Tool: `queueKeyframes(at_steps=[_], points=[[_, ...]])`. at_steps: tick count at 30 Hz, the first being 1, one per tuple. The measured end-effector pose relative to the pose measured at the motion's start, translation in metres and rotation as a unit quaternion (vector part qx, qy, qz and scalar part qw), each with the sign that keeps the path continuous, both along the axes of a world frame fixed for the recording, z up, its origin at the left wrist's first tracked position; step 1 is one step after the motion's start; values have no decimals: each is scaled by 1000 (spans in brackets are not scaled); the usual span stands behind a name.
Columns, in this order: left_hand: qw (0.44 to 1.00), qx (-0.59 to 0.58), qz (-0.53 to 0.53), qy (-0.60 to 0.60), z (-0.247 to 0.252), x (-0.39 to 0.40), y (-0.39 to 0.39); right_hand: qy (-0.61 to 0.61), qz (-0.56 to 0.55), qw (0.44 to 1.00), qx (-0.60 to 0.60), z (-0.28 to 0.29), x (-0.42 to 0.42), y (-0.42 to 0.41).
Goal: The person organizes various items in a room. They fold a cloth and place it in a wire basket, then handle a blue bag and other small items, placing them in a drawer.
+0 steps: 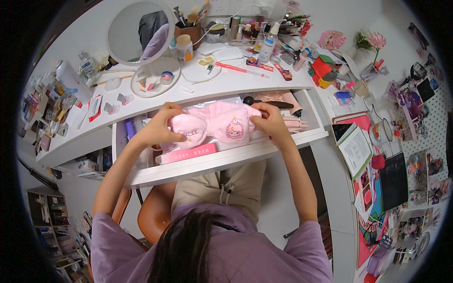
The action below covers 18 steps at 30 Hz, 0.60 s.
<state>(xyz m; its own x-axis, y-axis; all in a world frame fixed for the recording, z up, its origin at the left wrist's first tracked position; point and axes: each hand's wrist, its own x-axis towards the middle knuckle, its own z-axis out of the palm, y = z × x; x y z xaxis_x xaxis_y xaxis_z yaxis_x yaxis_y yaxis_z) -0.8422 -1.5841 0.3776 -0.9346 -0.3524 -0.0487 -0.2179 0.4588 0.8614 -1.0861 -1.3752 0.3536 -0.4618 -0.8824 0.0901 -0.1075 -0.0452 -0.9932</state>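
Observation:
A pink plush bow headband (226, 122) is stretched between my hands over the open drawer (226, 160). An embroidered character shows on its right lobe, and stitched lettering on the left one. My left hand (163, 123) pinches the left end, thumb in front and fingers behind. On the other side, my right hand (269, 120) grips the right end between thumb and fingers. Below the headband lies a pink box (189, 152) bearing writing, along the drawer's front wall. Much of the drawer's contents is hidden behind the headband and my hands.
Inside the drawer, a black-handled tool (279, 105) lies at the right and a purple cylinder (130, 128) at the left. On the white desktop stand a round mirror (131, 39), a spray bottle (269, 44) and a round tray (139, 92). An orange chair (152, 212) is below.

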Motion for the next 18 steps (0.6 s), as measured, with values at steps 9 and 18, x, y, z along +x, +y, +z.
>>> queueKeyframes(at_steps=[9,18], points=[[990,105,53,72,33,-41,32,-53,-110,986,-116,8,-6,28],[928,201,-187,250,127,-289,183,47,-466,869,-161,119,-77,246]])
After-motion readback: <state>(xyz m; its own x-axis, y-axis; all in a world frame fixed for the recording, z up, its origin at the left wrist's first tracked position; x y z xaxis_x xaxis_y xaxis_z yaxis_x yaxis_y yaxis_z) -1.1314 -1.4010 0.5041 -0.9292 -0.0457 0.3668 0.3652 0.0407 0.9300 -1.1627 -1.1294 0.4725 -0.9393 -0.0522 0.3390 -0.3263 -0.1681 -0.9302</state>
